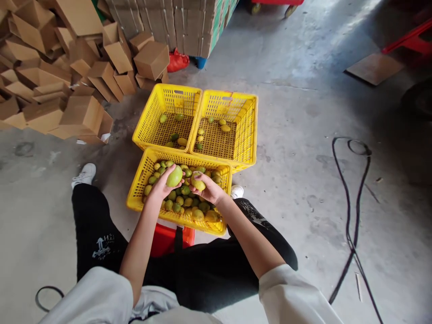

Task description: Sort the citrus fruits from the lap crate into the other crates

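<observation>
My left hand [166, 182] is closed around a large pale green lemon [174, 176]. Close beside it, my right hand [209, 189] grips a smaller yellow-green lemon [198, 182]. Both hands are above the near yellow plastic crate [135, 203], which holds many green and yellow lemons [188, 202]. Behind it, side by side, stand a left yellow crate [152, 118] and a right yellow crate [245, 130]. Each of these has several lemons scattered over its slotted floor.
Open cardboard boxes [86, 112] are heaped at the far left, beside a tall stack of flattened cardboard [189, 27]. A red bag [177, 61] lies at its foot. A black cable [349, 234] loops over the concrete floor on the right. Something red [188, 236] shows between my legs.
</observation>
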Action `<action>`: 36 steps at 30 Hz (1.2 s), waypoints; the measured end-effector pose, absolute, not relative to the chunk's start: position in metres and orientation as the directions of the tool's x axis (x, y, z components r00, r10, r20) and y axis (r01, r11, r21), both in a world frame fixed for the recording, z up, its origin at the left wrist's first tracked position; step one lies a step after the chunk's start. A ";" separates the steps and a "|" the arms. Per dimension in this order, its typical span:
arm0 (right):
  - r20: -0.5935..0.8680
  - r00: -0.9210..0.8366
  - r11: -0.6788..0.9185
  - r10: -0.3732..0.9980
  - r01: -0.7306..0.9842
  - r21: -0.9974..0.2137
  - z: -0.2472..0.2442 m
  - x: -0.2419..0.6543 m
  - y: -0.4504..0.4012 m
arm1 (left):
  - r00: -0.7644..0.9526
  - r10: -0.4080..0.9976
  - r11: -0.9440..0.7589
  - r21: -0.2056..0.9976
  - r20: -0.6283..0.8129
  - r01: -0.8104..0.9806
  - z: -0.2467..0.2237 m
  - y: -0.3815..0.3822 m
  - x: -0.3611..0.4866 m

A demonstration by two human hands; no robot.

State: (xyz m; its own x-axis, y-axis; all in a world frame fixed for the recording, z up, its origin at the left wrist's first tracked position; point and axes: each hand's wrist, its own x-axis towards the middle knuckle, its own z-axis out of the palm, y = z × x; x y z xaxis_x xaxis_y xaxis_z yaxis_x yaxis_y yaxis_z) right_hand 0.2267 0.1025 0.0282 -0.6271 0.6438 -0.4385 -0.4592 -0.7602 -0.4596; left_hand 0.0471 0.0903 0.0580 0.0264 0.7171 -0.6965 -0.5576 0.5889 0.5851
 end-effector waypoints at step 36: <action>-0.421 -0.454 -0.620 0.785 -0.590 -0.518 0.031 0.231 0.115 | -0.232 0.638 0.412 0.580 -0.735 -0.703 0.064 0.092 0.049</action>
